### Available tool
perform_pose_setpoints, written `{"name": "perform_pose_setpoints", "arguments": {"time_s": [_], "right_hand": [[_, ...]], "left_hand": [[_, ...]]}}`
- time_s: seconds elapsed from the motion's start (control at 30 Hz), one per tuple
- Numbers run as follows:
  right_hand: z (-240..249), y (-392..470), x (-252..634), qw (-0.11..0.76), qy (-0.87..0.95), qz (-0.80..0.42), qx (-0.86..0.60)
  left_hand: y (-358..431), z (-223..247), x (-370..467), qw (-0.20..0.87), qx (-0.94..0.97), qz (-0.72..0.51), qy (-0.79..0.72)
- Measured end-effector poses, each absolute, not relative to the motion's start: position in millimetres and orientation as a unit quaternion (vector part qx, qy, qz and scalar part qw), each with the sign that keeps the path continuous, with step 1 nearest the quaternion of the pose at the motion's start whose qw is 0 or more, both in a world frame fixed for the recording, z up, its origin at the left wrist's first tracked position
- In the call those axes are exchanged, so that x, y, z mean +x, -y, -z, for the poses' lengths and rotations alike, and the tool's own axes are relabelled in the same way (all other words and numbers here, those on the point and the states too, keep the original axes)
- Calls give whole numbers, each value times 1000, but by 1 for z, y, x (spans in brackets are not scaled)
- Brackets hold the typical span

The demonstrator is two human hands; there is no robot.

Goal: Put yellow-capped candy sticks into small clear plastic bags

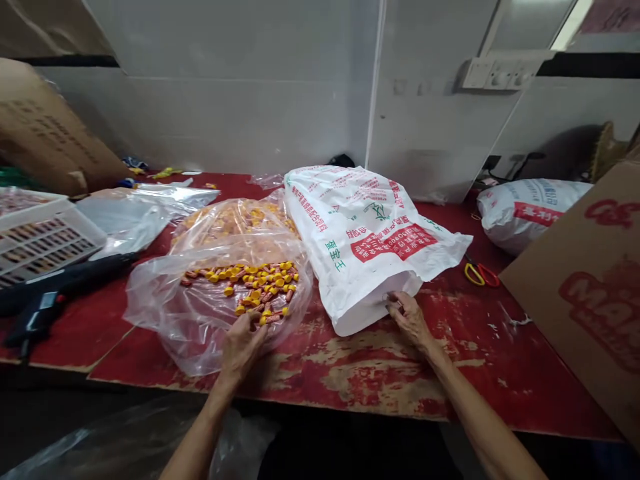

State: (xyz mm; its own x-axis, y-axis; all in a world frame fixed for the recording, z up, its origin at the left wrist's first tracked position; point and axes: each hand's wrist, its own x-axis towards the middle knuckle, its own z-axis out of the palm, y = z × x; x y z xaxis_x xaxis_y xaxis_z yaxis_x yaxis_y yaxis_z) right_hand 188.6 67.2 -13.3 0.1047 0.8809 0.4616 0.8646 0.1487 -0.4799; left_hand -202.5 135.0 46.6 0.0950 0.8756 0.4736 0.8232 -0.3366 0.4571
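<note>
A clear plastic bag (165,300) lies on its side, its mouth spread toward me. Inside and at its mouth are many small pieces (273,283) with yellow caps and reddish-brown patterned stems. My left hand (243,343) is at the bag's near edge, fingers curled against one of these pieces. Right of it lies a white woven sack (345,227) with red and green print, its mouth gaping toward me. My right hand (410,320) is at that opening, thumb and fingers pinched together. Whatever sits between those fingertips is too small to make out.
A worn red tabletop (350,380) carries everything. Leftward are a black glue gun (43,307), a white basket (55,227) and flat clear bags (135,213). To the right are scissors (480,273), another filled sack (530,207) and a cardboard box (585,287). A wall (240,113) stands behind.
</note>
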Motion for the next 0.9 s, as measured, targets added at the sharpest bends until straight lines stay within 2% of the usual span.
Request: {"name": "perform_pose_setpoints", "arguments": {"time_s": [0.07,0.17,0.27,0.37,0.57,0.8,0.9], "right_hand": [[15,-48,176,432,660,-84,-609],[14,-22,155,510,633,-216,-541],[10,0,134,485,652,-270,-517],[5,16,118,470,669,-280,-504],[3,32,103,479,673,-248,-506],[13,29,94,486,680,-212,-507],[20,24,94,469,702,-158,-512]], "left_hand": [[-117,-53,-187,94,695,-440,-561],[-79,-64,-148,302,636,-510,-493],[-44,-64,-104,507,562,-500,-420],[-21,-51,-72,595,495,-497,-392],[0,-19,-46,603,433,-507,-438],[20,-17,-40,477,604,-460,-443],[14,-17,-40,448,656,-435,-424]]}}
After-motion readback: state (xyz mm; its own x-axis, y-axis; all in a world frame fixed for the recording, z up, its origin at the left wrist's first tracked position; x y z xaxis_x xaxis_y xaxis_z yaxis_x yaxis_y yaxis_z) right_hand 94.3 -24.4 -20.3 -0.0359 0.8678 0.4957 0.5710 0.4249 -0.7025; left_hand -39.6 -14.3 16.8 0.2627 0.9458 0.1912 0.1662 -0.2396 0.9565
